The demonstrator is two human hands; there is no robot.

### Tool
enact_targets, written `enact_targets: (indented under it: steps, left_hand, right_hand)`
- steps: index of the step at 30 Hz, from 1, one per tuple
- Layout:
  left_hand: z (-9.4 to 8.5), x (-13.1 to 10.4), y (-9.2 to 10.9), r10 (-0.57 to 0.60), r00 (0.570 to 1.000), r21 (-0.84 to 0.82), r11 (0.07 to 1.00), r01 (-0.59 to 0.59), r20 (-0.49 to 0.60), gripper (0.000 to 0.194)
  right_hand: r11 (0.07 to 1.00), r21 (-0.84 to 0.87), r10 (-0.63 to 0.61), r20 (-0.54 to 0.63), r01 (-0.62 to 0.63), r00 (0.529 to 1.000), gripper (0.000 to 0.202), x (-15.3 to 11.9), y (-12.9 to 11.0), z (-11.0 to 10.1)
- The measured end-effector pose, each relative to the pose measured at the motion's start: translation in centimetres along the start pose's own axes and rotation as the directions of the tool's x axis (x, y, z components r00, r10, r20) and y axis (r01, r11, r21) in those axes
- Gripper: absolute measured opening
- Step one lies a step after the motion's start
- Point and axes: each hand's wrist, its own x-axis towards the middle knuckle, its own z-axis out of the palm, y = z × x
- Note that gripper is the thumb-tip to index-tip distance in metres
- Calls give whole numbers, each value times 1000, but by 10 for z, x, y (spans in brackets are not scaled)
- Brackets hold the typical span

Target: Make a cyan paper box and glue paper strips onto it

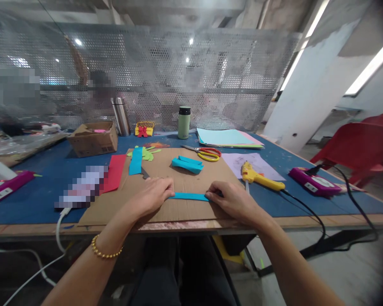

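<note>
A narrow blue paper strip [190, 196] lies level across a cardboard sheet [166, 216] near the table's front. Its left end is pinched in my left hand [156, 193], and my right hand [231, 197] grips the right end with fingers curled. Just beyond the strip sits a folded blue paper piece [187, 164]. Another blue paper strip [135, 160] rests at the cardboard's left, beside green paper cutouts [150, 153]. A dark blade-like tool [144, 173] shows partly behind my left hand. Scissors [207, 153] with red and yellow handles lie at the cardboard's far edge.
To the right are a yellow glue gun [261, 178] with a trailing cord and a purple power strip [315, 180]. A phone [83, 187], red paper [115, 172] and a cardboard box [94, 140] occupy the left. Behind stand a green bottle [184, 123], a steel flask [121, 117] and stacked paper [225, 137].
</note>
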Motion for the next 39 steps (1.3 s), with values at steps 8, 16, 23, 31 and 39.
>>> enact_targets:
  steps: [8, 16, 23, 31, 39]
  left_hand:
    - [1, -3, -13, 44, 999, -117, 992, -46, -20, 18]
    - [18, -21, -26, 212, 946, 2, 976, -218, -247, 12]
    - [26, -35, -32, 215, 919, 6, 974, -226, -332, 17]
    - [13, -34, -28, 46, 970, -186, 978, -93, -240, 23]
    - [10, -18, -25, -38, 992, -23, 999, 36, -121, 24]
  right_hand:
    - [990, 86, -103, -53, 108, 993, 18, -6, 5, 2]
    - [874, 137, -411, -306, 467, 859, 22, -19, 16, 15]
    - [851, 143, -442, -323, 505, 837, 25, -25, 22, 24]
    - [930, 162, -303, -175, 331, 937, 20, -19, 15, 8]
    - [991, 89, -95, -20, 96, 995, 18, -12, 0, 0]
